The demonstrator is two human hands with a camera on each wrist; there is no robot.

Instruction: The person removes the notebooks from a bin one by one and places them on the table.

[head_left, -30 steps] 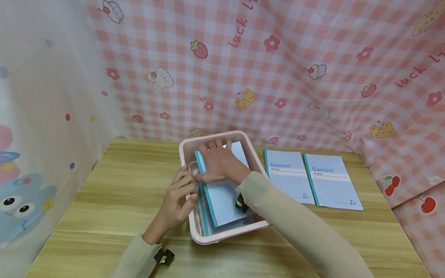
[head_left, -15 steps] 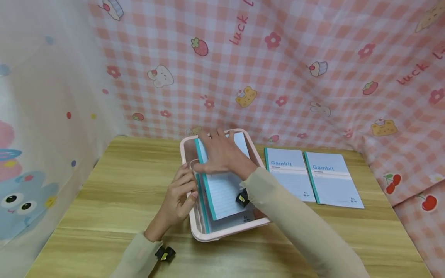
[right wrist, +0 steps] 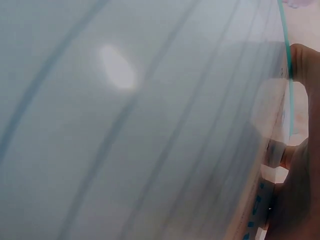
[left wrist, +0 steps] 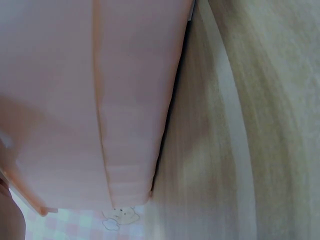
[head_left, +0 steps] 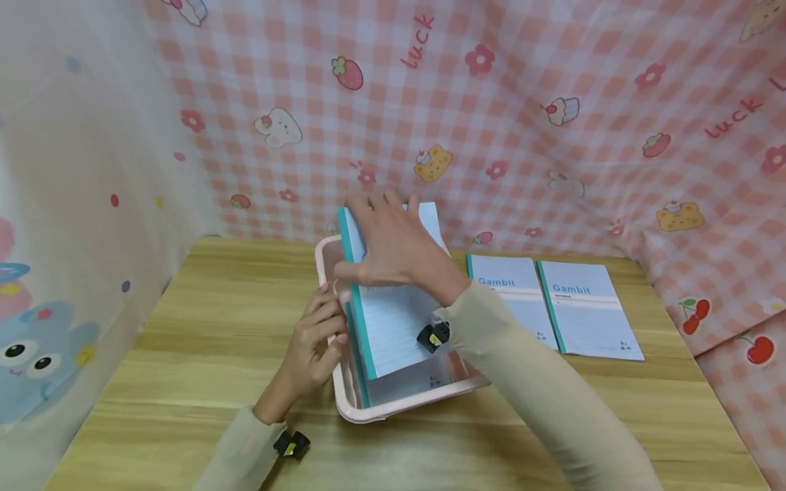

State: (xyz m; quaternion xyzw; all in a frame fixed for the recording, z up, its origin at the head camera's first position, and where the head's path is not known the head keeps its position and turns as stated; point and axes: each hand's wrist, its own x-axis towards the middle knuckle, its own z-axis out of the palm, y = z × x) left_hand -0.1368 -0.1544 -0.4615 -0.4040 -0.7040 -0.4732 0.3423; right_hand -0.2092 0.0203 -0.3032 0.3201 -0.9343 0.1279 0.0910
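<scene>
My right hand (head_left: 399,242) spreads over a notebook (head_left: 389,327) with a teal spine, its fingers at the top edge and thumb by the spine, gripping it. That notebook is tilted, with its top above the far rim of a pale pink plastic bin (head_left: 362,414). In the right wrist view the lined cover of the notebook (right wrist: 150,125) fills most of the frame. My left hand (head_left: 316,341) holds the bin's left rim with curled fingers. Inside the bin lies another notebook (head_left: 405,389), mostly covered. The left wrist view shows the bin's outer wall (left wrist: 135,100).
Two Gambit notebooks, a nearer-to-bin notebook (head_left: 518,310) partly behind the right sleeve and a farther notebook (head_left: 592,314), lie side by side on the wooden table (head_left: 202,354). A pink checked cloth (head_left: 381,123) hangs behind the table.
My right hand has raised the notebook up and away toward the back, so its top now rises past the bin's far rim. The left hand stays on the bin's rim.
</scene>
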